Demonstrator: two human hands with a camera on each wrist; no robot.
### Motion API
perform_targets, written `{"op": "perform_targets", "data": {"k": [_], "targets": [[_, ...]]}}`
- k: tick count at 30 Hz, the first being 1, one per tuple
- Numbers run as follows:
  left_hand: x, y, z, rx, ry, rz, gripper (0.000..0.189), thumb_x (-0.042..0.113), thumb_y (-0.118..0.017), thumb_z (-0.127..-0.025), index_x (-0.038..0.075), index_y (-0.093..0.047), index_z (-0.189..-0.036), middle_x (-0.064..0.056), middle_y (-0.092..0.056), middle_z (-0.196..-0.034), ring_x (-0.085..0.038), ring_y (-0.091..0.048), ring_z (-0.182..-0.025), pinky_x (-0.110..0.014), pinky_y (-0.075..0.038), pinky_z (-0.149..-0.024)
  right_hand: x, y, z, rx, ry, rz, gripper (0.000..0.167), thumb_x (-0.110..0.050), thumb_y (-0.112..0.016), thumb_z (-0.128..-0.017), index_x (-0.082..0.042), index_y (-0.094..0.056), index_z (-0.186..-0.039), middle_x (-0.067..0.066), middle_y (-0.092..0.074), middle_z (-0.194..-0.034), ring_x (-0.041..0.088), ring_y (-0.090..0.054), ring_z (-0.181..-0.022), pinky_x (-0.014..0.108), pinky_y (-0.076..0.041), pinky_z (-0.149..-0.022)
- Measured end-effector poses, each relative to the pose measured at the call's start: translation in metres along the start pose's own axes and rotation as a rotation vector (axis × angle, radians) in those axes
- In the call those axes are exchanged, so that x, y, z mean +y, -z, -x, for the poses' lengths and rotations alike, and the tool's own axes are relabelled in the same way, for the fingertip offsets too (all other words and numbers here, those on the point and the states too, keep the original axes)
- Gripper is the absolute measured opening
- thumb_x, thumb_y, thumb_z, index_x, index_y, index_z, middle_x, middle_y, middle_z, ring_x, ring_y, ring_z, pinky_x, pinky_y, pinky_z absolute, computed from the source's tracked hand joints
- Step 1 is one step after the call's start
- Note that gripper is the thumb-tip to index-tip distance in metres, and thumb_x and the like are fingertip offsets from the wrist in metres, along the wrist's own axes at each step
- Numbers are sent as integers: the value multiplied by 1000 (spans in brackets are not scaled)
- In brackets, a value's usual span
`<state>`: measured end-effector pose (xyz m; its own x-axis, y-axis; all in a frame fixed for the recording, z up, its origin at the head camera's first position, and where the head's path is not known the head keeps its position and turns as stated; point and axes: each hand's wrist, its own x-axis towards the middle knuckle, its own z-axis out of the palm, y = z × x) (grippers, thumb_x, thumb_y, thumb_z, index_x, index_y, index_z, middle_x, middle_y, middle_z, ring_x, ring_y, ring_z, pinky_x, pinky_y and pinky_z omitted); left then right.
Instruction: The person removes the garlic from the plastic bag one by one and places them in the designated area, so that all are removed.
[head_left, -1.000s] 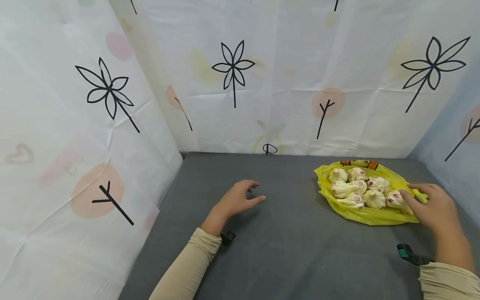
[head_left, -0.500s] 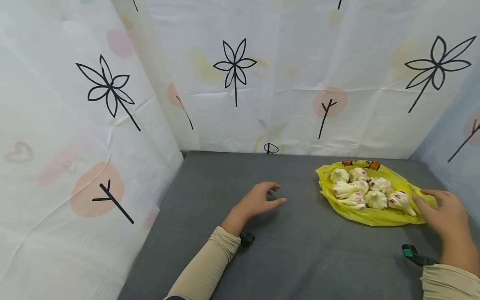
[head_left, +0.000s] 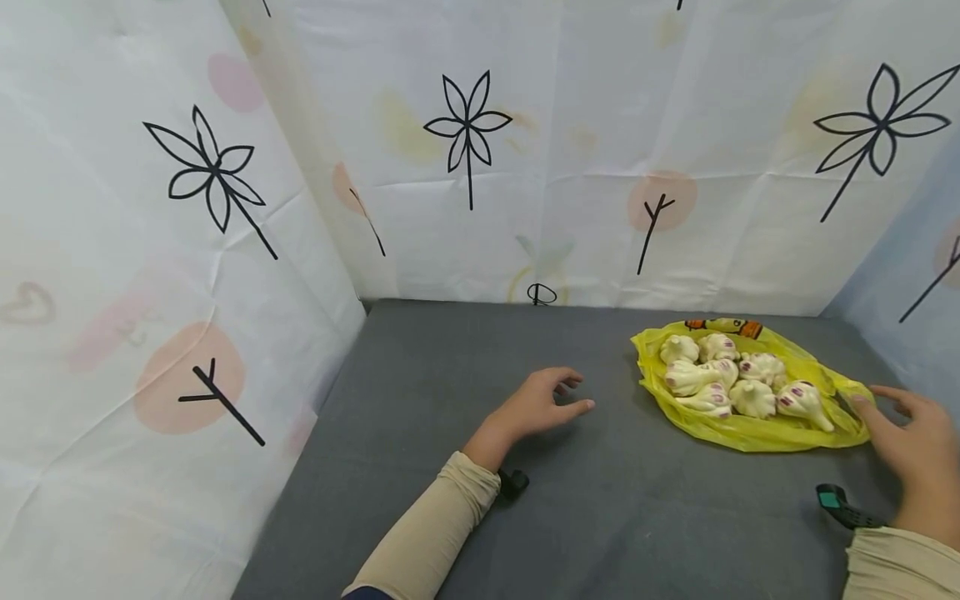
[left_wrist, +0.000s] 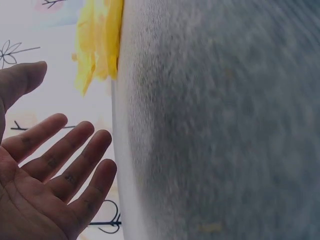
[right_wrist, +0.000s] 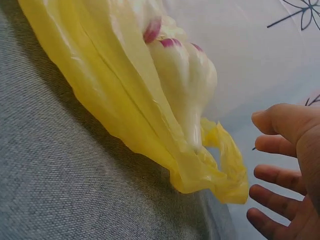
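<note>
Several garlic bulbs (head_left: 753, 399), white with purple marks, lie in a yellow plastic bag (head_left: 738, 433) that is spread open at the right of the table. My right hand (head_left: 911, 429) is beside the bag's right end, fingers loosely bent and holding nothing. In the right wrist view a gap shows between those fingers (right_wrist: 276, 202) and the bag's edge, nearest one garlic bulb (right_wrist: 186, 75). Left of the bag, over the middle of the table, my left hand (head_left: 534, 406) has spread, relaxed fingers (left_wrist: 90, 150) and holds nothing.
A dark grey cloth (head_left: 630, 517) covers the table. White fabric (head_left: 570, 167) with flower and twig drawings hangs behind and to the left, and bluish fabric (head_left: 911, 292) stands close at the right. Each wrist carries a black camera mount (head_left: 843, 507).
My left hand has moved right, toward the bag. My right hand has drawn away to the right from the bag's end, where a garlic bulb now shows more fully.
</note>
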<state>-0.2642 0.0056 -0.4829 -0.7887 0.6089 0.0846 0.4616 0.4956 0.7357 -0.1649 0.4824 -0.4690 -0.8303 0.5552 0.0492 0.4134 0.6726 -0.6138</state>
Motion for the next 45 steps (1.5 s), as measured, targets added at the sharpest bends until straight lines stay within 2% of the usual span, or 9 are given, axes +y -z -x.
{"op": "perform_targets", "data": {"k": [9,15,19,23,29,32,35,39,45], "targets": [[8,-9,-13,-1,-21,15,54,44,-67,-105,11,-61,-148,-9,-67,-141,-20,-67,-123,-29,-58,-99,6,-5,-9,-14,-64,-49,67,-37,-36,-113,7,-27,-163,38,-17,-169,62,-27,-151,78,-33,-114],[12,-15,-15,-25,-51,27,53,43,-67,-105,11,-61,-147,-8,-66,-142,-19,-66,-124,-26,-57,-98,12,-13,-3,-52,-134,-61,64,-32,-38,-113,4,-26,-164,38,-19,-169,64,-35,-145,75,-40,-108],[16,-17,-17,-15,-70,21,51,42,-67,-105,12,-62,-146,-8,-66,-140,-16,-66,-122,-25,-57,-96,13,-17,-2,-91,-100,-44,63,-32,-39,-113,3,-27,-164,39,-18,-168,67,-36,-139,75,-42,-101],[24,-19,-22,7,-110,19,49,40,-67,-106,11,-63,-145,-9,-67,-139,-16,-66,-121,-24,-57,-96,9,-17,-7,-88,-63,-26,63,-34,-37,-113,4,-29,-163,37,-13,-170,68,-32,-141,77,-38,-106],[33,-26,-30,21,-132,26,48,37,-68,-106,11,-61,-146,-12,-67,-139,-21,-66,-123,-24,-57,-97,7,-13,-12,-105,-70,-37,63,-36,-36,-114,4,-30,-163,38,-10,-171,67,-24,-148,79,-32,-112],[36,-29,-34,57,-123,12,48,38,-68,-106,14,-60,-147,-11,-66,-140,-22,-65,-126,-27,-56,-100,7,-13,-14,-102,-67,-40,63,-35,-36,-114,3,-29,-163,36,-11,-171,66,-25,-149,79,-33,-112],[38,-32,-37,100,-112,-17,48,41,-67,-106,17,-60,-147,-10,-64,-142,-25,-62,-130,-29,-54,-105,7,-15,-15,-83,-58,-33,61,-31,-37,-113,5,-31,-162,37,-18,-170,66,-30,-145,76,-38,-108],[40,-34,-42,152,-112,-41,49,41,-67,-106,14,-61,-146,-8,-64,-141,-25,-62,-130,-30,-53,-106,5,-16,-15,-65,-36,-36,58,-29,-39,-113,6,-35,-160,37,-27,-167,65,-36,-141,73,-42,-101],[50,-39,-53,143,-172,4,46,33,-67,-106,10,-61,-145,-11,-64,-138,-27,-64,-127,-23,-53,-103,3,-14,-11,-59,-87,-73,57,-29,-40,-114,4,-34,-161,33,-23,-170,63,-30,-149,75,-37,-112]]}}
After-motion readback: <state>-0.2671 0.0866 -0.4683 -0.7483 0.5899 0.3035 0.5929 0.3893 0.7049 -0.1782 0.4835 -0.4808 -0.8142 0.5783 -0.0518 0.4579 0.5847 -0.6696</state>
